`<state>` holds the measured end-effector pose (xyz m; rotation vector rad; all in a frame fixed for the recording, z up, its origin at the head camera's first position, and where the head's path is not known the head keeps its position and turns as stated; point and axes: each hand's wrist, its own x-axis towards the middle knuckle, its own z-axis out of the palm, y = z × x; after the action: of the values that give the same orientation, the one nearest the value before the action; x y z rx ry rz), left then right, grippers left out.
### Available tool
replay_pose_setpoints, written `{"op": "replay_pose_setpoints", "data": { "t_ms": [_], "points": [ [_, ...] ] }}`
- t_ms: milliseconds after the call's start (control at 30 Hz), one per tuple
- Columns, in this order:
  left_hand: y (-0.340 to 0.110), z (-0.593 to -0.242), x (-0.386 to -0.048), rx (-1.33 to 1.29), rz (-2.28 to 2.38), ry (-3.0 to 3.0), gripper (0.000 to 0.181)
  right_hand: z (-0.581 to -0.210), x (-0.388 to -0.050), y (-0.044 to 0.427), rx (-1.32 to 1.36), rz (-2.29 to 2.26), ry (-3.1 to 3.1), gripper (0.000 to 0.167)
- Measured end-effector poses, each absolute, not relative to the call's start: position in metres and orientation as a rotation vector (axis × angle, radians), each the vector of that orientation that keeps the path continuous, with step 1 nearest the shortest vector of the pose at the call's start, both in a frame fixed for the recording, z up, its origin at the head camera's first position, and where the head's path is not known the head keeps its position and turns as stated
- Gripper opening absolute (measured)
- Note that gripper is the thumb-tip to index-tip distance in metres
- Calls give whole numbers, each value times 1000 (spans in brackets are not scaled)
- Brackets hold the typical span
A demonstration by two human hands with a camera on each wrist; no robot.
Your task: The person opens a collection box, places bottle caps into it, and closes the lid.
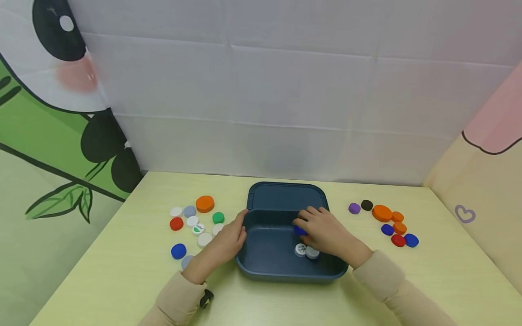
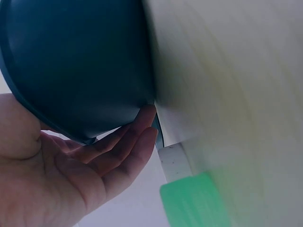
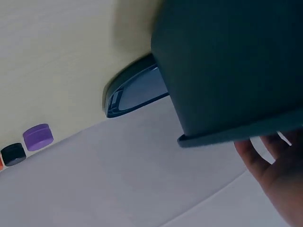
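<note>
A dark blue plastic box stands on the table, its inside turned up. At its left wall, my left hand grips the rim; the left wrist view has the fingers along the outside and the thumb side over the edge. My right hand reaches into the box's right half and pinches a blue bottle cap, partly hidden by the fingers. Below that hand, a white cap with a dark print and a plain whitish cap lie on the box floor.
The box's lid lies behind it. Left of the box are several caps, including an orange cap, a green cap and a blue cap. More caps, such as a purple cap, lie right. A black object sits beside the left sleeve.
</note>
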<state>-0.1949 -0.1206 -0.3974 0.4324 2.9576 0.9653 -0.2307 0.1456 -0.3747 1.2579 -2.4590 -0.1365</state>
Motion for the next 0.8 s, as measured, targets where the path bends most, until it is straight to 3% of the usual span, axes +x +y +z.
{"op": "replay_pose_setpoints", "data": {
  "t_ms": [800],
  "points": [
    [-121,-395,-195,435,962,2967,46,-396,-237,128,1322,-232,-2541,29]
  ]
}}
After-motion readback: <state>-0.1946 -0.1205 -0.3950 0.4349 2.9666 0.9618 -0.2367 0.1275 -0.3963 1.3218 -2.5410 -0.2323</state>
